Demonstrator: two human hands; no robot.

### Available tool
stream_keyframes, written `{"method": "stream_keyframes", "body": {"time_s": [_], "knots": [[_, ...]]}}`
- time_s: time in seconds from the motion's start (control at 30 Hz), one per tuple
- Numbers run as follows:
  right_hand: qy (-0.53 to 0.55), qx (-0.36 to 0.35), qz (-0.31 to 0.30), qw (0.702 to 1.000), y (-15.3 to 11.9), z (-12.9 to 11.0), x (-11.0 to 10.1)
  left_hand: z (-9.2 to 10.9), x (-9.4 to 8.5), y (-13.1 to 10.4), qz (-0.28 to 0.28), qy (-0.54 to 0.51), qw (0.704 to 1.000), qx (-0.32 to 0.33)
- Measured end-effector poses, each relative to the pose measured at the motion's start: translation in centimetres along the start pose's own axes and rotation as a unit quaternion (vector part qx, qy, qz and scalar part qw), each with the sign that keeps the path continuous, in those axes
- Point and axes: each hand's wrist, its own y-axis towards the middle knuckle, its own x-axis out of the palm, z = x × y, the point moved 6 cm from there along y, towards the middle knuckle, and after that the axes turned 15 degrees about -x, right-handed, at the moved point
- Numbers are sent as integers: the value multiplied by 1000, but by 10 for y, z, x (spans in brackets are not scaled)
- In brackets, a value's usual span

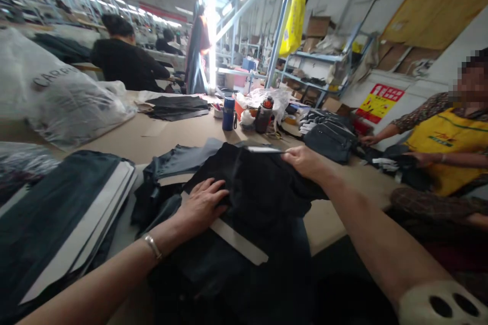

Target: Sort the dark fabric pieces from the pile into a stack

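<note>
Dark cloth [263,188] lies bunched on the table in front of me. My left hand [204,201] rests on it with fingers spread, over a pale flat strip [240,241] that runs diagonally across the fabric. At the cloth's far right edge my right hand [303,160] is closed, pinching the end of a second thin, light-coloured strip [263,150] along with some fabric. Grey-blue garment pieces [175,160] lie just beyond and left of my left hand.
Folded dark cloth with white sheets [101,218] lies at left, below a large plastic bag [80,96]. A blue bottle [229,114] and dark bottle [264,116] stand behind. On the right, a person in a yellow apron [450,142] handles dark pieces near a bag [328,137].
</note>
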Motion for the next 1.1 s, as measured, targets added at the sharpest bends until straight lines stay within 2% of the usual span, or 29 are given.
{"method": "stream_keyframes", "body": {"time_s": [0.07,0.17,0.27,0.37,0.47,0.5,0.57,0.6,0.63,0.67,0.7,0.73,0.77,0.8,0.87,0.9,0.93,1.0,1.1], "knots": [[59,21,11,998,-5,2,-15,-1,3,-6,23,45,999,9],[170,39,44,984,-17,-5,-32,1,1,-10,39,39,998,26],[171,41,86,981,-23,-6,-42,1,-2,-10,49,16,998,35],[100,86,102,986,-27,15,-55,-3,-10,-16,59,-21,997,52],[36,139,137,980,-31,62,-91,-13,-32,-30,123,-68,988,57],[-13,142,148,979,-31,78,-106,-17,-40,-36,144,-77,985,50],[-175,122,150,966,-27,104,-132,-23,-52,-47,164,-89,982,36],[-260,99,139,950,-23,110,-135,-24,-56,-53,167,-96,981,33],[-335,68,121,932,-20,110,-129,-24,-59,-58,168,-105,980,34],[-386,33,102,916,-18,104,-113,-22,-61,-63,169,-116,978,37],[-396,-5,78,915,-18,94,-86,-20,-62,-68,170,-126,977,38],[-397,-49,44,915,-21,78,-50,-17,-61,-72,167,-136,976,37],[-363,-95,1,927,-28,60,-8,-13,-59,-75,158,-144,976,34],[-303,-137,-81,940,-37,41,42,-8,-56,-78,144,-148,978,31],[-282,-201,-216,913,-65,7,131,2,-47,-84,101,-143,984,26],[-293,-207,-247,900,-78,-4,164,6,-43,-86,76,-137,987,25],[-313,-203,-261,890,-88,-10,187,10,-38,-88,50,-132,990,21],[-353,-183,-269,877,-101,-12,211,15,-33,-91,11,-123,992,13],[-374,-166,-287,866,-103,-4,213,24,-36,-90,18,-70,997,27]]}}
